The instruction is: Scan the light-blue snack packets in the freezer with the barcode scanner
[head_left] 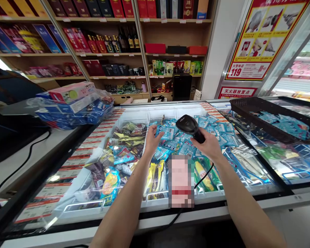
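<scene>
Behind the freezer, you face tall pale wooden shelving (165,32) carrying boxes, bottles and bagged goods. The white chest freezer (209,214) with a clear glass top and black edging spreads out in front of you. To the right behind the freezer is a large red-and-yellow printed poster (267,38) bearing the number 119. At the freezer's right-hand end is a dark brown open plastic basket (244,106) with more blue packets in it. At the freezer's far left corner sits a stack of blue boxes in clear plastic wrapping (74,112), topped by a flat pink cardboard box (71,92). Over the freezer's middle, toward its far side, many flat light-blue shiny packets (223,129) lie loosely spread. Packs in brown, gold and yellow wrappers (129,141) show to the left inside the freezer. Near the freezer's front edge is a pale pink rectangle with a red band (181,172), too blurred to make out.

Your right hand (208,143) is above the freezer's middle, its grip closed around the handle of a black plastic handheld scanner (188,124). Your left hand (153,139) is left of it, also over the freezer, its grip pinched on the left edge of one light-blue rectangular packet (167,132). A thin black cord (204,176) curves across the freezer's front.
</scene>
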Demonstrator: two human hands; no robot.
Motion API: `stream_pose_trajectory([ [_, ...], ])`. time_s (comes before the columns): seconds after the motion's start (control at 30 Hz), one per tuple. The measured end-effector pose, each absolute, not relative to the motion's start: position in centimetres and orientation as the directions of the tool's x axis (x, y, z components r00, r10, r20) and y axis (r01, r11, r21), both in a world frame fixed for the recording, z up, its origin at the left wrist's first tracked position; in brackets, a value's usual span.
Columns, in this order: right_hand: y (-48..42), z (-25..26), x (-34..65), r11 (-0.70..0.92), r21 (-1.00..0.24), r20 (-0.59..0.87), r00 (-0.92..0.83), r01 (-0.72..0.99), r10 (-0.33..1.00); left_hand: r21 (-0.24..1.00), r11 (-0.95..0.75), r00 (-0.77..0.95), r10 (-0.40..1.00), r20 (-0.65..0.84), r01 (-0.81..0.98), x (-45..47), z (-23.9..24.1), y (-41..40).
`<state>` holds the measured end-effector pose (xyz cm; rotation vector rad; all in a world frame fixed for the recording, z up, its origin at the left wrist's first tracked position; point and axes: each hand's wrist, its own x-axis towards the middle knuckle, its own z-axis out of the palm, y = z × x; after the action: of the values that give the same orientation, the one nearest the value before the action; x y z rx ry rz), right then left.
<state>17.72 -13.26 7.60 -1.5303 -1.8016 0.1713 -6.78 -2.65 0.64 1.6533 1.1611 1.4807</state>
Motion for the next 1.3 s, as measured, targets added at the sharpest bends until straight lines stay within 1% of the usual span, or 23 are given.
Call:
stream_pose_trajectory([
  [0.07, -13.2, 7.3, 17.7, 0.241, -0.445, 0.445, -0.020, 0.862, 0.895, 0.885, -0.426, -0.045, 0.896, 0.441, 0.186, -6.9, 0.4, -2.5],
  [0.17, -12.6, 6.3, 17.9, 0.212, -0.357, 0.404, -0.055, 0.910, 0.913, 0.884, -0.438, -0.057, 0.890, 0.452, 0.166, -6.9, 0.1, -2.4],
  [0.27, -12.0, 5.4, 18.1, 0.245, -0.316, 0.347, -0.128, 0.917, 0.929, 0.890, -0.428, -0.073, 0.894, 0.442, 0.155, -6.9, -0.1, -2.5],
  [0.37, -11.9, 5.1, 18.1, 0.316, -0.297, 0.334, -0.211, 0.901, 0.918, 0.904, -0.405, -0.110, 0.901, 0.420, 0.140, -6.8, -0.2, -2.5],
  [0.47, -11.8, 5.0, 18.0, 0.330, -0.273, 0.316, -0.240, 0.904, 0.918, 0.902, -0.416, -0.137, 0.893, 0.429, 0.117, -6.7, -0.2, -2.5],
  [0.8, -11.7, 4.9, 17.9, 0.321, -0.260, 0.278, -0.248, 0.911, 0.928, 0.878, -0.461, -0.139, 0.868, 0.476, 0.126, -6.6, 0.0, -2.6],
  [1.13, -11.7, 4.7, 17.8, 0.329, -0.269, 0.300, -0.246, 0.905, 0.922, 0.850, -0.512, -0.081, 0.849, 0.522, 0.123, -6.6, 0.1, -2.8],
  [1.23, -11.6, 4.7, 17.8, 0.335, -0.300, 0.306, -0.243, 0.893, 0.921, 0.851, -0.508, -0.091, 0.849, 0.521, 0.136, -6.7, 0.0, -2.7],
  [1.3, -11.4, 4.6, 17.9, 0.313, -0.350, 0.308, -0.207, 0.883, 0.929, 0.853, -0.501, -0.132, 0.845, 0.519, 0.145, -7.0, -0.2, -2.4],
])
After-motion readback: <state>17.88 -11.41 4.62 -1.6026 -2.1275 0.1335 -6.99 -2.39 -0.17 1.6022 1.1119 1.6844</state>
